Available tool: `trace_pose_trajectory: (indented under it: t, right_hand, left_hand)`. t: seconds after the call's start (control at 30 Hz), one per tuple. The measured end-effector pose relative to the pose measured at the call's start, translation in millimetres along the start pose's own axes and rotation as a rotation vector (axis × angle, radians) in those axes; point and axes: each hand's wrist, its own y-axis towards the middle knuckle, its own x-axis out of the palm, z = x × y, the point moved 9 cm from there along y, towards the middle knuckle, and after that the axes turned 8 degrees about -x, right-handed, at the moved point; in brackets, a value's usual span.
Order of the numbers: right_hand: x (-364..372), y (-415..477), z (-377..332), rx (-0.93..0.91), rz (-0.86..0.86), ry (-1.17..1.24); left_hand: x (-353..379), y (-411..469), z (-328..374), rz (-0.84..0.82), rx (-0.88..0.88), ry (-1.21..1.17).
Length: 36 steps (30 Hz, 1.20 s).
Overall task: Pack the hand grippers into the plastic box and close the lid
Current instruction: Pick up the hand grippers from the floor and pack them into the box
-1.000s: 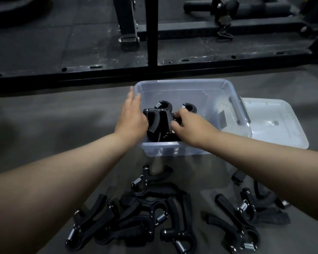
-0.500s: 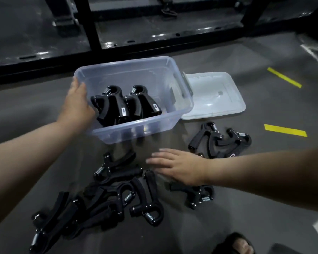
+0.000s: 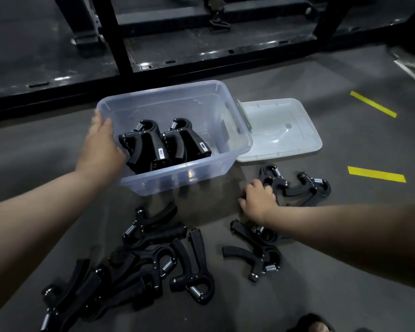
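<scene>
Against the plastic box (image 3: 177,179) the left hand (image 3: 101,149) lies flat; right hand (image 3: 259,202) seemingly grips a hand gripper (image 3: 274,179).

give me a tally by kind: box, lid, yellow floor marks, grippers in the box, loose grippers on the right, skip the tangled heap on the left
plastic box: 1
lid: 1
yellow floor marks: 2
hand grippers showing in the box: 2
loose hand grippers on the right: 4
total: 10
</scene>
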Motion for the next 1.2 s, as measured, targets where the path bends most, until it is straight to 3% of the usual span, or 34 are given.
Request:
trace_pose_trajectory:
  t: [0.13,0.3,0.47,0.63,0.73,0.8,0.87,0.9,1.03,1.2]
  right_hand:
    - [-14,0,-6,0.052,0.04,0.103]
    - [0,-29,-50,-0.241,-0.047,-0.102]
    - [-1,-15,-37,-0.027,-0.062,-0.054]
    - [-23,-23,-71,-0.24,-0.179,-0.036]
    - [-34,-45,-99,-0.339,-0.31,0.286]
    - [-36,-51,-109,-0.257,-0.376,0.718]
    - [-28,-53,-111,-0.139,-0.443,0.956]
    - [-22,-51,-109,-0.133,-0.453,0.915]
    - [-12,-27,-91,-0.272,-0.34,0.375]
    - [0,-21,-95,-0.331,-0.331,0.214]
  left_hand:
    - [-2,-2,1,-0.004,-0.031,-0.018]
    - [-3,-3,1,-0.007,-0.047,-0.029]
    - [-3,-2,-1,-0.007,-0.048,-0.034]
    - [-3,-3,0,-0.002,-0.031,-0.049]
    - [-3,-1,-1,0.008,-0.024,-0.046]
    - [-3,-1,-2,0.011,-0.02,-0.036]
    - [-2,0,-2,0.007,-0.013,-0.033]
    - [-1,0,-4,0.005,-0.013,-0.031]
    - [4,4,-7,-0.001,-0.022,-0.037]
    - [1,5,-5,0.006,-0.018,-0.031]
